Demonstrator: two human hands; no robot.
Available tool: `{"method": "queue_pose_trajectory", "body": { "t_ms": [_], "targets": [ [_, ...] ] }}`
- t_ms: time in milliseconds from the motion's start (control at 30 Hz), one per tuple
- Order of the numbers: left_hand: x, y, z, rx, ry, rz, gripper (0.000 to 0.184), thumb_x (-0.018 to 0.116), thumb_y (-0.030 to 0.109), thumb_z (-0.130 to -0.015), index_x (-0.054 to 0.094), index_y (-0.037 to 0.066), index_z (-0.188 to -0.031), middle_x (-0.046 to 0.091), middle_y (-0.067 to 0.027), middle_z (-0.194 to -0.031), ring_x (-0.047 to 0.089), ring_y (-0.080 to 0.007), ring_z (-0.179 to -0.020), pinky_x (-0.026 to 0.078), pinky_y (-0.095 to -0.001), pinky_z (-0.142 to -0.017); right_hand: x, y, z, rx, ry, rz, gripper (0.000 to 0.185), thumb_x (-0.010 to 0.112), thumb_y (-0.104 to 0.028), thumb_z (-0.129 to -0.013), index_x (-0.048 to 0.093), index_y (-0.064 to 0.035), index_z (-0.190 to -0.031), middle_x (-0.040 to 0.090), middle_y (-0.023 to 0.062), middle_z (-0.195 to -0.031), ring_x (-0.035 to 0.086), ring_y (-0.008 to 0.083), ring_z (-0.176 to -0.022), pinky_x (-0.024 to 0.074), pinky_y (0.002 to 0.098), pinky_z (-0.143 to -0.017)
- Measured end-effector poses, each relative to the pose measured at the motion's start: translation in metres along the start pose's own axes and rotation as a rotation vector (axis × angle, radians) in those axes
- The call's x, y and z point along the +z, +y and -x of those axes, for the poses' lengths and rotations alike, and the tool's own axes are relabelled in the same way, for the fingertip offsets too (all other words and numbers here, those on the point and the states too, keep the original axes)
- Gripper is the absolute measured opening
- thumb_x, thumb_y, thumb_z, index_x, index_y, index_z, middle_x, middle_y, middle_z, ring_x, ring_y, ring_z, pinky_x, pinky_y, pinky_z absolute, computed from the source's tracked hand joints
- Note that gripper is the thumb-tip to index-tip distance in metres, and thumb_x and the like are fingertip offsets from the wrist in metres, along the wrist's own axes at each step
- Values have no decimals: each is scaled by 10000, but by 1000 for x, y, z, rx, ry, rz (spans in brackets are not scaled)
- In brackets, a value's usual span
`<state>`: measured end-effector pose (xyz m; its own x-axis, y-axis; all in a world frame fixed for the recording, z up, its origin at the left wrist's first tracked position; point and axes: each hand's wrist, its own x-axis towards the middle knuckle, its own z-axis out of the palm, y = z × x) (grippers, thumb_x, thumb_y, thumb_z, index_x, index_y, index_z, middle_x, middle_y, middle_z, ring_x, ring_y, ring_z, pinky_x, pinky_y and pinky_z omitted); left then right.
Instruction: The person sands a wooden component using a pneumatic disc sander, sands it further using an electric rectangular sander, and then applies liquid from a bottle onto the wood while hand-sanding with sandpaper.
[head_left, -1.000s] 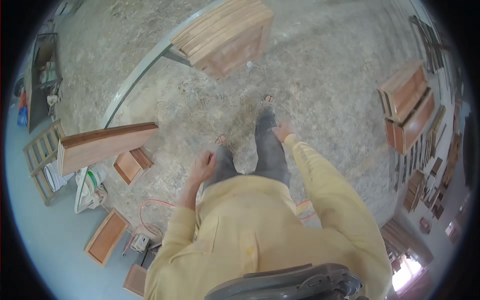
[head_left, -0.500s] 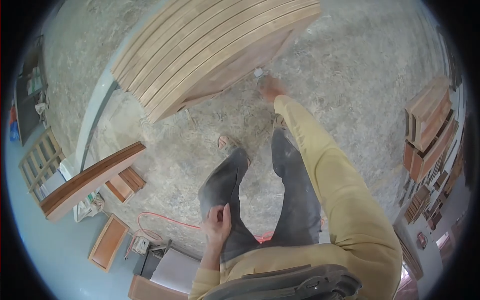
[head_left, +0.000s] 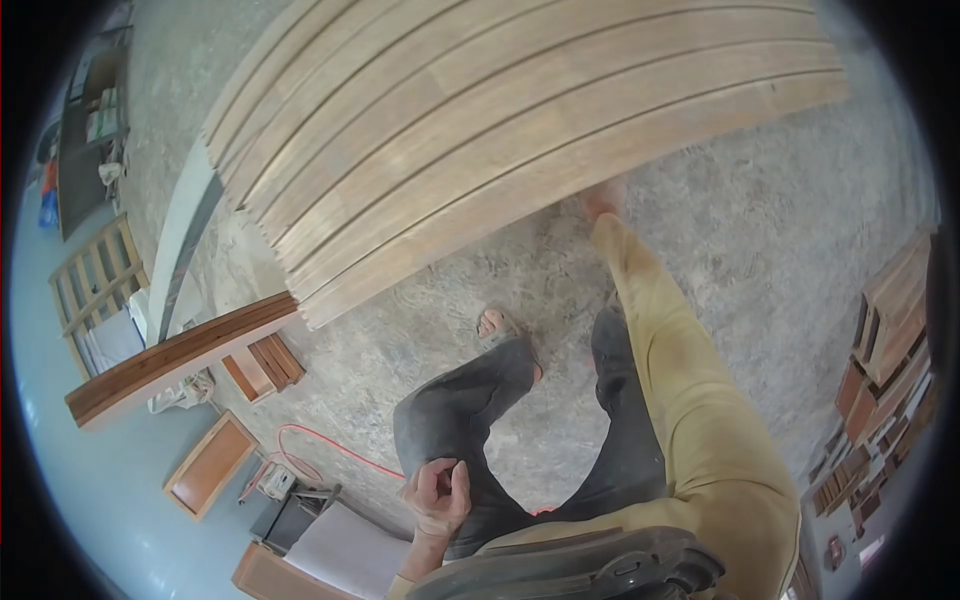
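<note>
In the head view, a big row of wooden panels point(head_left: 540, 130) fills the far middle of the scene, long edges side by side with dark gaps between them, spreading from the left over to the right. The right hand point(head_left: 605, 198) is at the near edge of this row, arm stretched forward in a yellow sleeve point(head_left: 690, 400); its fingers are blurred and partly hidden by the nearest panel, so I cannot tell whether they are clamped on it or apart. The left hand point(head_left: 438, 497) is near, over the left thigh of the dark trousers point(head_left: 450, 410), fingers loosely curled and thumb apart from them.

A sandalled foot point(head_left: 492, 325) stands on the floor point(head_left: 750, 230) just short of the panels. To the left, a pale bar point(head_left: 185, 240) runs from the row toward some upright boards point(head_left: 190, 355); small wooden pieces point(head_left: 262, 366) lie beside these. Nearer on the left are a framed panel point(head_left: 210, 463) and a red hose point(head_left: 340, 444). More stacked wood point(head_left: 895, 310) stands far right.
</note>
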<state>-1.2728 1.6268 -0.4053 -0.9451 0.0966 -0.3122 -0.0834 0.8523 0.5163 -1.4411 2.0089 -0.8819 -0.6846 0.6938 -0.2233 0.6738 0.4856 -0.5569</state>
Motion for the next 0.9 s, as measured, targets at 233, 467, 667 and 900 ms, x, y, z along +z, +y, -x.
{"method": "queue_pose_trajectory", "body": {
  "t_ms": [233,467,667,900],
  "targets": [
    [-16,21,8,59,64,94,179,884,156,-882,726,95,-939,635,-35,-668,577,-157,-476,425,-321,-452,-88,9,43,-481,-236,147,217,606,-202,-959,732,-41,-1034,737,266,-1051,689,485,-1035,540,608,-900],
    [-43,39,71,-17,50,187,407,890,339,-894,726,59,-1140,714,-116,-893,685,-234,-645,551,-395,-619,-358,-177,240,-862,-545,-75,221,588,-164,-1043,765,-39,-1090,765,209,-1027,717,442,-969,572,535,-866],
    [-176,150,137,54,76,495,544,831,308,-884,641,94,-1346,718,-193,-1140,727,-419,-885,600,-454,-795,-563,-381,398,-1577,-694,-122,175,742,-123,-898,757,-80,-1067,770,101,-973,739,298,-879,605,440,-746],
    [-232,146,291,35,322,762,181,753,166,-861,738,68,-1012,725,-200,-928,721,-452,-923,573,-483,-782,-646,-477,527,-1900,-993,-260,87,742,-168,-914,749,-145,-998,682,40,-829,700,273,-743,579,405,-644]
  ]
}}
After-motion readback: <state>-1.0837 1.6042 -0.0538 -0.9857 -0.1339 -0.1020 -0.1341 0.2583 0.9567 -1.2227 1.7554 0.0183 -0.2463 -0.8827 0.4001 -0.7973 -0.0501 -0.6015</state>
